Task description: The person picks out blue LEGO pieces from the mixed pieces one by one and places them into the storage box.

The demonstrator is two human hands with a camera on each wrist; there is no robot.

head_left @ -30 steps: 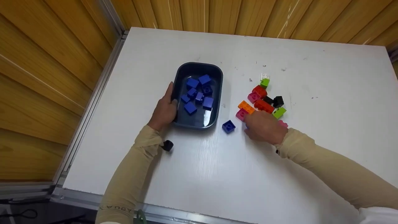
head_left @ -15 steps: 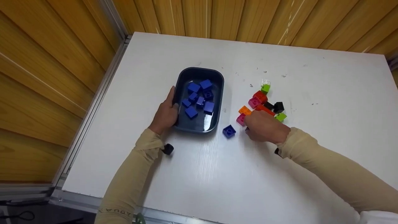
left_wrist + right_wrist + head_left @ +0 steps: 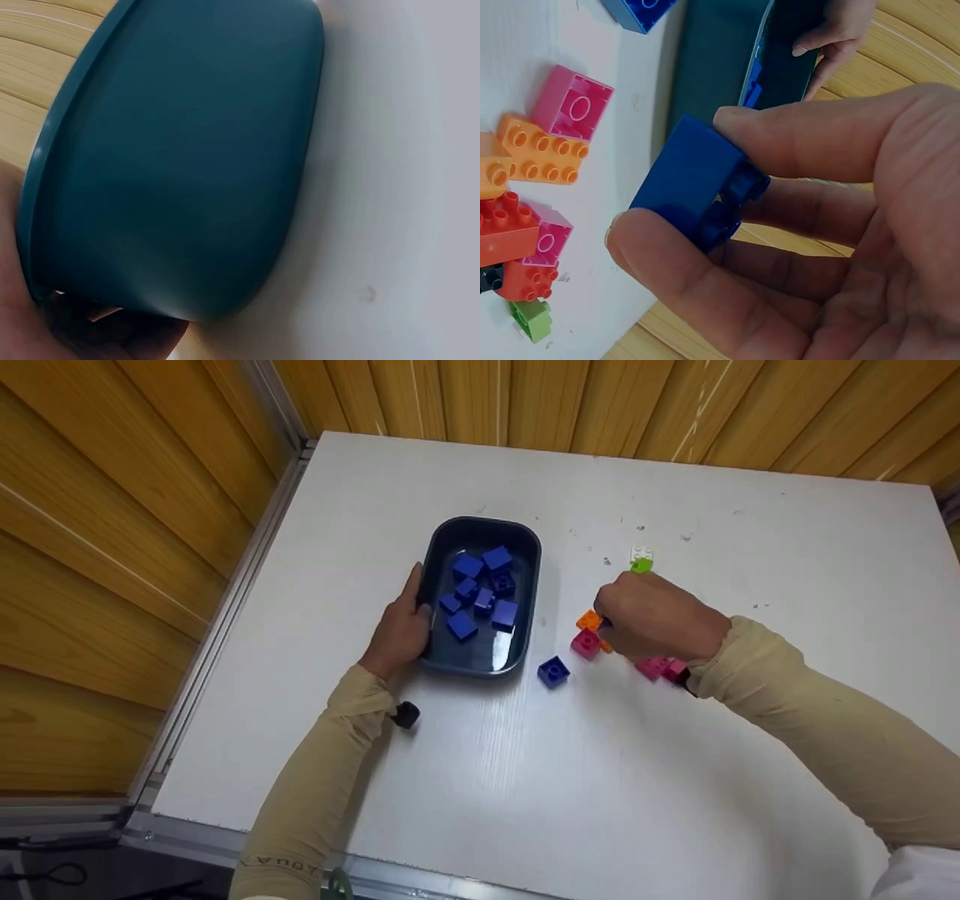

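Note:
A dark blue tray [image 3: 480,522] on the white table holds several blue bricks [image 3: 480,592]. My left hand [image 3: 415,598] grips the tray's left rim, with the thumb outside; the left wrist view shows only the tray's outer wall [image 3: 180,165] against my palm. Lifted off the table to the tray's right, my right hand [image 3: 615,615] pinches a blue brick [image 3: 679,176] between thumb and fingers. It hovers over a pile of mixed bricks and hides part of it. One loose blue brick [image 3: 553,670] lies between tray and pile.
Around the right hand lie pink [image 3: 585,643], orange [image 3: 589,620], green [image 3: 641,564] and white [image 3: 640,553] bricks; more pink ones [image 3: 660,667] sit by the wrist. Red bricks [image 3: 506,229] show in the right wrist view. Wooden walls border the table at the back and left.
My right hand has lifted from the table beside the loose blue brick and moved up over the pile, holding a blue brick. The pink bricks by the wrist came into view. The left hand stayed.

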